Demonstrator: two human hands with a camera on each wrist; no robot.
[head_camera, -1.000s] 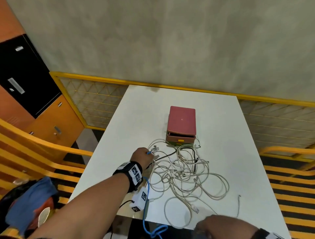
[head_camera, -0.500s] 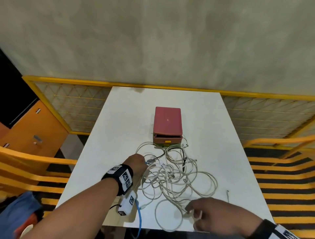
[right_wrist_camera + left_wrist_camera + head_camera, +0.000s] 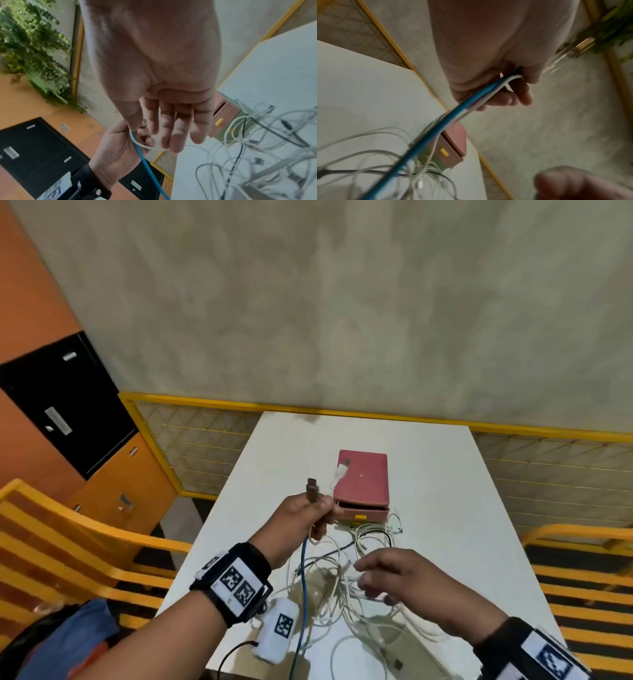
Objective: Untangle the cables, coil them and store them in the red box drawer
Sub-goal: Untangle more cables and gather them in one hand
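Left hand (image 3: 301, 517) raised above the table (image 3: 442, 481), centre of the head view, fingers curled round a blue cable (image 3: 302, 583) and a white cable (image 3: 489, 94). Two plug ends stick up out of the fist: a dark plug (image 3: 312, 489) and a white plug (image 3: 339, 472), the white one showing against the top of the red box (image 3: 363, 477).

The blue cable runs down from the fist, past the wrist band, off the near table edge at the bottom of the frame.

Right hand (image 3: 400, 580) lower centre-right in the head view, hovering over the tangle (image 3: 346, 583), fingers spread and loosely extended, palm down. In the right wrist view the fingertips (image 3: 175, 146) meet the white strand near the left fist; a closed pinch is not visible.

The tangle of white cables with one black strand lies on the table, between the hands and the box front.

The drawer (image 3: 363, 512) is slightly open, with a yellow tab at its front edge.
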